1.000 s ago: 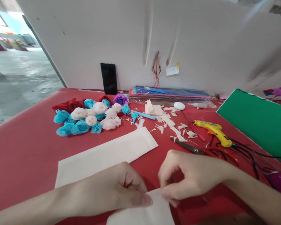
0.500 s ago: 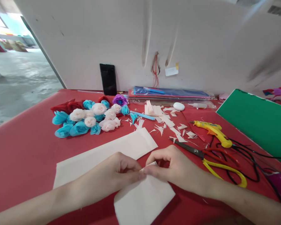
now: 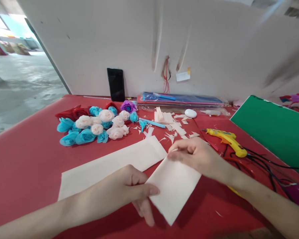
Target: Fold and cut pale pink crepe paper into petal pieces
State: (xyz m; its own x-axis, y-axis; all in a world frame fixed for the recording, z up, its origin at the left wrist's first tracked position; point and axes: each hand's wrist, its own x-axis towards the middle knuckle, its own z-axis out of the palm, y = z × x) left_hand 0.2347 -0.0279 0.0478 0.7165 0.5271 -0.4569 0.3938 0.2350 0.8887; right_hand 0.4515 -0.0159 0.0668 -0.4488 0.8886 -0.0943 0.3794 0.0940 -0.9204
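Observation:
A small cream piece of crepe paper (image 3: pixel 175 184) is held up between both hands above the red tabletop. My left hand (image 3: pixel 129 191) pinches its left corner, thumb on top and fingers beneath. At the upper corner, my right hand (image 3: pixel 196 156) grips it between thumb and fingers. Behind my left hand lies a longer cream paper strip (image 3: pixel 109 166), flat on the table. My right forearm and hand cover most of the scissors; part of a red handle (image 3: pixel 241 166) still shows.
Paper flowers (image 3: pixel 97 124) in blue, pink, red and purple cluster at back left. Cream scraps (image 3: pixel 174 124) lie mid-table beside a blue stick (image 3: pixel 151 123). A yellow glue gun (image 3: pixel 226 137) with black cords and a green board (image 3: pixel 271 129) are right. A phone (image 3: pixel 116 84) leans against the wall.
My hands have moved apart along the small paper's edge. The right hand went up and right, lifting and turning the sheet, and now covers the scissors' blades. The left stays low.

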